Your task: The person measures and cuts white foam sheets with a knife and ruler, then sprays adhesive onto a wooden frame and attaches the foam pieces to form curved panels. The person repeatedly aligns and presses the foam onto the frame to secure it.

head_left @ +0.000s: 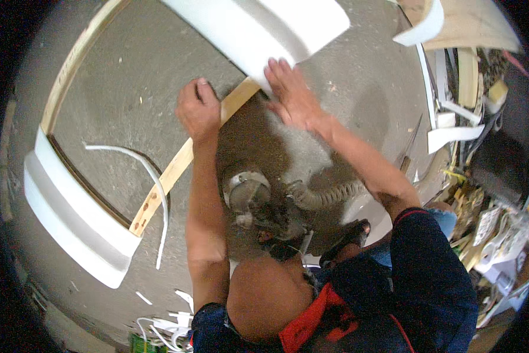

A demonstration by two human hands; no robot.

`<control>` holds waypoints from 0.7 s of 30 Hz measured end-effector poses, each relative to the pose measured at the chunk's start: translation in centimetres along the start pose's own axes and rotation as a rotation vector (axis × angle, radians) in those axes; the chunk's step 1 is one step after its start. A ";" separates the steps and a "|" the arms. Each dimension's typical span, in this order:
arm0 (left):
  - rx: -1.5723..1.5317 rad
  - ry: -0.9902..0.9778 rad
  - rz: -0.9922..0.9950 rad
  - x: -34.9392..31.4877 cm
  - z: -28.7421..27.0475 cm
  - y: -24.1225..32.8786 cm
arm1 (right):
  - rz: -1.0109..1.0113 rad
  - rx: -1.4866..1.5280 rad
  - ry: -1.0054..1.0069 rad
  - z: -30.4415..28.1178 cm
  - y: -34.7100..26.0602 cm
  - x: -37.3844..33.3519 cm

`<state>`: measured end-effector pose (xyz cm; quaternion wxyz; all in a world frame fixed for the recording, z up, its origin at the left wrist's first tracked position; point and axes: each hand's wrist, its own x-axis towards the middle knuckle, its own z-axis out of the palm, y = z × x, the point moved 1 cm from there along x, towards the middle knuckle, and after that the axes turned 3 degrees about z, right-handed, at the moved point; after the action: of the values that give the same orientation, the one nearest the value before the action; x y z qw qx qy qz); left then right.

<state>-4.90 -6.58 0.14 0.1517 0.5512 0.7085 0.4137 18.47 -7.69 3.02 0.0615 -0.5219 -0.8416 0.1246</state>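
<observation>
My right hand [292, 97] lies with its fingers stretched out on the near corner of a white curved panel [258, 35]. That corner meets one end of a pale wooden strip [179, 162]. My left hand [199, 110] is closed, its fingers curled, beside the strip, with the wrist crossing over it. Whatever those fingers hold, if anything, is hidden. At its lower end the strip joins a second white curved panel [79, 206]. Another wooden strip [76, 67] runs between the two panels along the far left, forming a frame on the floor.
A thin curved white offcut [158, 182] crosses the near strip. Between my arms and feet stands a round machine part [248, 191] beside a ribbed hose [326, 194]. A pointed tool [408, 154] lies to the right, near piled scraps [488, 235]. More white offcuts [170, 329] lie lower left.
</observation>
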 end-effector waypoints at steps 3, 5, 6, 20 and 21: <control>-0.138 -0.100 -0.075 -0.5 -2.0 1.0 | 0.115 0.249 0.078 -1.4 -1.0 -8.0; -0.008 -0.122 0.068 -1.7 -3.7 1.5 | 0.197 0.445 0.070 -2.2 -1.9 -13.5; 0.060 -0.141 0.133 -2.7 -4.6 1.6 | 0.224 0.527 0.023 -2.5 -2.7 -16.3; 0.447 -0.456 0.187 -4.9 -10.2 1.7 | -0.090 0.896 -0.014 -1.7 -12.0 -17.6; 0.382 -0.477 0.099 -4.3 -11.1 2.5 | -0.106 0.935 -0.058 -1.2 -11.9 -17.6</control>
<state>-9.24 -15.06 7.77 0.1869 0.6853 0.6900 0.1390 16.37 -28.29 7.90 0.2727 -0.3912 -0.7221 0.5012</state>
